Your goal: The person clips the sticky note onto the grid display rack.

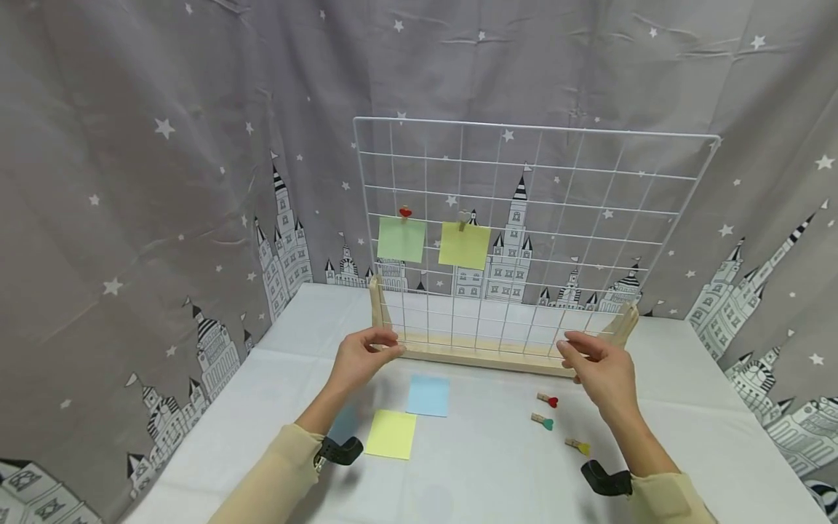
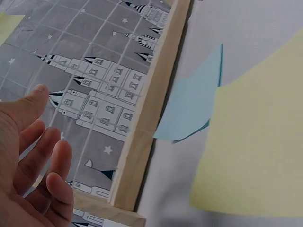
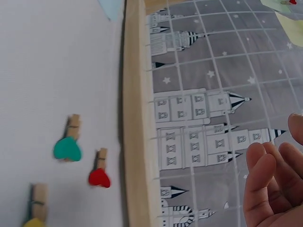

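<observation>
apart, hands [image 1: 366, 355] [image 1: 604, 372] near lower grid edge [image 1: 481, 349]

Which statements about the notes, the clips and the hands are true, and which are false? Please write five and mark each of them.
1. The green note hangs on the wire grid. True.
2. The clip with a silver heart holds the green note. False: a red heart clip holds it.
3. A green heart clip and a yellow heart clip lie on the white table. True.
4. The left hand pinches a blue note. False: its fingers hold nothing, and a blue note lies on the table.
5. The right hand holds no clip. True.
</observation>
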Demonstrator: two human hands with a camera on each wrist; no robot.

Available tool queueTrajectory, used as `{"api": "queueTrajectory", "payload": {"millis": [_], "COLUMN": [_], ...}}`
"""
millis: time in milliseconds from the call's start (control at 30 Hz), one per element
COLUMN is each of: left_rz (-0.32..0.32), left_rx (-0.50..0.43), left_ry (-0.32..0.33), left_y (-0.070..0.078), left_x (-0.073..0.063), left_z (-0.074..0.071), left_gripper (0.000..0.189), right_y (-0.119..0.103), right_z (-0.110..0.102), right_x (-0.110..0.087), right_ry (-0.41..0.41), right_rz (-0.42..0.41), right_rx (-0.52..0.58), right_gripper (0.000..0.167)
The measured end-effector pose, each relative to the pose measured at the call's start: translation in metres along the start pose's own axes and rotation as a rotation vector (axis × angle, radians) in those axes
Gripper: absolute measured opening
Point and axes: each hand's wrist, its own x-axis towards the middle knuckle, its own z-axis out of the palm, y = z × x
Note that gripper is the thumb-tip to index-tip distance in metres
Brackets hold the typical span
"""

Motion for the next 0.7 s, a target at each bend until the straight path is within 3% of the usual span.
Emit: {"api": "queueTrajectory", "payload": {"millis": [200,433,700], "left_rz": [0.008,-0.014,-0.032], "left_rx": [-0.03,0.007,0.029], "left_ry": [-0.026,-0.075,-0.092], "left_y": [-0.007,-0.013,-0.018], "left_x": [-0.007,-0.012,-0.014], "left_z": [0.011,0.024,0.035], "left_gripper": [0.03,0.032,0.035], "right_y": [0.013,0.029,0.052], "right_z": [-0.002,-0.004,-0.008], "right_x": [-0.009,-0.016,-0.024], "right_ry": [-0.008,-0.002,-0.071], "right_rz": [0.068,0.103,0.109], "right_rx": [-0.005,-0.019,-0.034], "right_gripper": [0.053,0.049,0.05]}}
